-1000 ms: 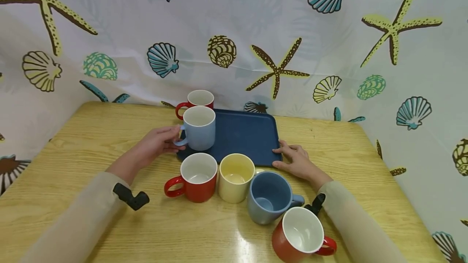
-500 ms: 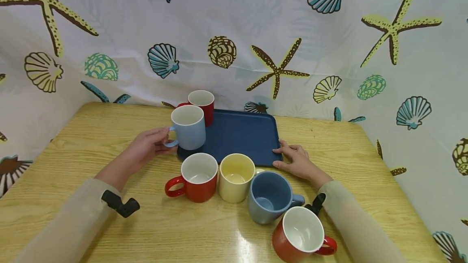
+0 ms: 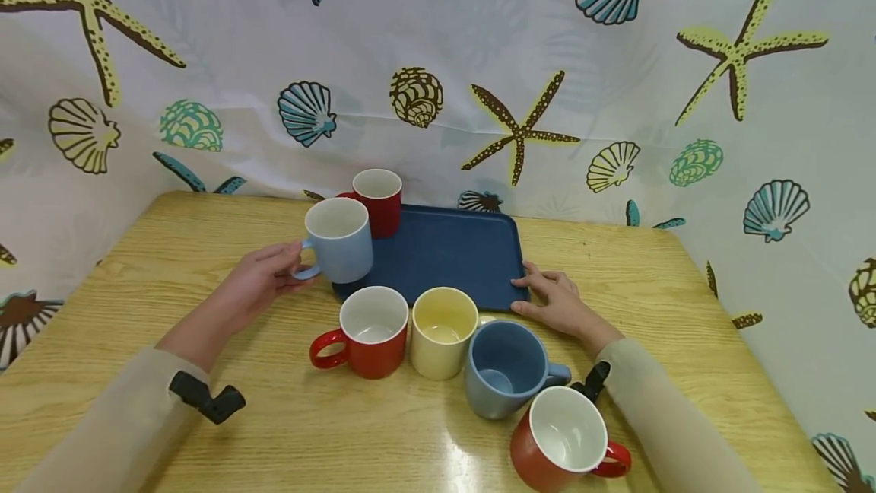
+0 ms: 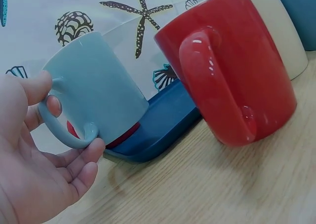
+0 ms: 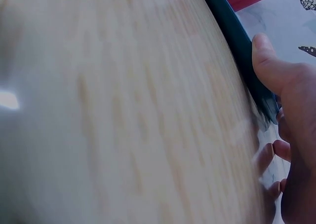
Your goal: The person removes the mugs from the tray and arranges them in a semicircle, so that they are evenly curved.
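Note:
My left hand (image 3: pixel 263 280) grips a light blue mug (image 3: pixel 342 249) by its handle, thumb at the top of the loop and fingers through and under it. The mug hangs upright over the left side of a dark blue tray (image 3: pixel 452 257); in the left wrist view a gap shows under its tilted base. Behind it a red mug (image 3: pixel 385 211) with a white inside stands on the tray's back left corner. My right hand (image 3: pixel 557 303) holds the tray's front right corner, with the thumb (image 5: pixel 266 61) along its wall and the other fingers partly hidden.
Before the tray, a red mug (image 3: pixel 376 348), a yellow mug (image 3: pixel 443 345) and a darker blue mug (image 3: pixel 496 383) stand in a row on the wooden table (image 3: pixel 328 432). Another red mug (image 3: pixel 547 455) stands near the right forearm. A patterned cloth (image 3: pixel 438 29) hangs behind.
The left hand has carried the light blue mug leftward over the tray, uncovering more of the red mug behind. The right hand and the tray have stayed put.

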The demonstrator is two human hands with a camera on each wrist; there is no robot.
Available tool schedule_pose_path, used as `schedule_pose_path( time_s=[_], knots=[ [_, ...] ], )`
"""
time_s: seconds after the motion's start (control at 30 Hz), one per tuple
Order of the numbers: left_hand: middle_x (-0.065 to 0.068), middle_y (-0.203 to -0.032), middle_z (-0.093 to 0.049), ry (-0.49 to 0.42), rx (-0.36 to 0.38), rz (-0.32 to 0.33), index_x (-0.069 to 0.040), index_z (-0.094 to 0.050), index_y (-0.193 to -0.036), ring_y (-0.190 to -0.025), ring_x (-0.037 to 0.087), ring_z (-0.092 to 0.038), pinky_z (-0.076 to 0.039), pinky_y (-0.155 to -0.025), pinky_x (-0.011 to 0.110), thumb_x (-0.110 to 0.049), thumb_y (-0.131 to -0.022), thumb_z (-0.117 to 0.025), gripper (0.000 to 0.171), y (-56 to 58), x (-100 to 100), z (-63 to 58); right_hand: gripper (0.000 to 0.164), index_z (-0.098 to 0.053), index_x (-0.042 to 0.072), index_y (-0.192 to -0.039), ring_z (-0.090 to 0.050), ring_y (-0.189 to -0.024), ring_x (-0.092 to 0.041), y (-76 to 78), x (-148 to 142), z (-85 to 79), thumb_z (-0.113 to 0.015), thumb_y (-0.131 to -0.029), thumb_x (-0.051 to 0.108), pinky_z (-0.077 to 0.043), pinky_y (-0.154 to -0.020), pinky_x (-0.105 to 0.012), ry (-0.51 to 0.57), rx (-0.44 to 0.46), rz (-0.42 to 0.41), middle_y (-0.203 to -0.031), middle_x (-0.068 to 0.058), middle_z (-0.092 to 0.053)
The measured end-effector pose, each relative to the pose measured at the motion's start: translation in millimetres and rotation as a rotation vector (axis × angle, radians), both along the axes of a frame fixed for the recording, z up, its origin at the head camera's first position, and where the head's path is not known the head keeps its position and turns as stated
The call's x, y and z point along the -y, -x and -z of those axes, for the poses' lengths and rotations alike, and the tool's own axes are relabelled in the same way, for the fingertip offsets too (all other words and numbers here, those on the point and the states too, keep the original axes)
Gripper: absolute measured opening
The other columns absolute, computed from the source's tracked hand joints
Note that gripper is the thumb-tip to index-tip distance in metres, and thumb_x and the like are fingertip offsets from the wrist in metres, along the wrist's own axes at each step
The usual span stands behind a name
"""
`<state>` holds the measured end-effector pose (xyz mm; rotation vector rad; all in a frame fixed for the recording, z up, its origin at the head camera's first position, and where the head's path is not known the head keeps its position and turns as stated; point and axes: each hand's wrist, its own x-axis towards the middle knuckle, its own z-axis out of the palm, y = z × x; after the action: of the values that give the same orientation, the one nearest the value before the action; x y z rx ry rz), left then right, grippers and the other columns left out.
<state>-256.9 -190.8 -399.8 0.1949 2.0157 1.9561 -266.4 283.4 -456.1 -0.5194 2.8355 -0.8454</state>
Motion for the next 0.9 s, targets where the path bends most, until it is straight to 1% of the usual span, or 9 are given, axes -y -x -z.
schedule_pose_path(
  time_s=[0.1, 0.23, 0.37, 0.6, 0.77, 0.9],
  knots=[
    [0.007, -0.093, -0.048, -0.007, -0.001, -0.003, -0.006, -0.047, -0.081, -0.101, 0.021, -0.061, -0.045, -0.088, 0.035, -0.045, -0.095, -0.045, 0.042, -4.0, 3, 0.3, 0.058, -0.052, 0.022, -0.133, -0.021, -0.130, -0.028, 0.4, 0, 0.5, -0.058, -0.085, 0.054, -0.008, -0.104, -0.055, 0.001, 0.009, 0.004, -0.155, 0.001, -0.013],
    [0.005, -0.090, -0.048, -0.045, 0.006, -0.012, -0.009, -0.048, -0.078, -0.098, 0.017, -0.061, -0.046, -0.086, 0.032, -0.042, -0.095, -0.046, 0.037, -10.0, 7, -0.1, 0.059, -0.052, 0.021, -0.134, -0.021, -0.130, -0.029, 0.6, 0, 0.9, -0.058, -0.085, 0.054, -0.008, -0.104, -0.055, 0.002, 0.011, 0.006, -0.155, 0.000, -0.013],
    [0.006, -0.089, -0.048, -0.084, 0.009, -0.028, -0.008, -0.049, -0.077, -0.097, 0.015, -0.063, -0.048, -0.085, 0.029, -0.039, -0.096, -0.048, 0.036, -16.6, 11, -1.1, 0.059, -0.052, 0.021, -0.133, -0.021, -0.130, -0.029, 0.2, 1, 0.2, -0.058, -0.085, 0.054, -0.008, -0.104, -0.055, 0.007, 0.008, 0.006, -0.155, 0.000, -0.014],
    [0.005, -0.087, -0.046, -0.079, -0.005, -0.047, -0.008, -0.049, -0.075, -0.091, 0.015, -0.063, -0.049, -0.078, 0.028, -0.035, -0.097, -0.048, 0.035, -29.5, 18, -0.2, 0.059, -0.052, 0.021, -0.133, -0.021, -0.130, -0.030, -1.2, 1, 0.9, -0.058, -0.085, 0.054, -0.008, -0.104, -0.056, -0.002, 0.008, 0.000, -0.155, -0.001, -0.014],
    [0.004, -0.087, -0.049, -0.132, 0.023, -0.063, -0.006, -0.050, -0.075, -0.089, 0.015, -0.062, -0.050, -0.077, 0.028, -0.032, -0.096, -0.050, 0.033, -36.7, 22, -0.3, 0.059, -0.052, 0.021, -0.133, -0.021, -0.130, -0.030, -0.8, 1, 0.1, -0.057, -0.085, 0.054, -0.008, -0.104, -0.056, -0.003, 0.007, -0.004, -0.155, -0.002, -0.014],
    [0.004, -0.084, -0.050, -0.141, 0.029, -0.067, -0.007, -0.050, -0.074, -0.087, 0.017, -0.062, -0.051, -0.076, 0.029, -0.030, -0.097, -0.049, 0.033, -43.2, 27, -0.5, 0.058, -0.052, 0.021, -0.133, -0.021, -0.130, -0.029, -0.9, 1, -1.3, -0.058, -0.085, 0.053, -0.008, -0.104, -0.055, 0.002, 0.011, 0.002, -0.155, -0.001, -0.014]
  ],
)
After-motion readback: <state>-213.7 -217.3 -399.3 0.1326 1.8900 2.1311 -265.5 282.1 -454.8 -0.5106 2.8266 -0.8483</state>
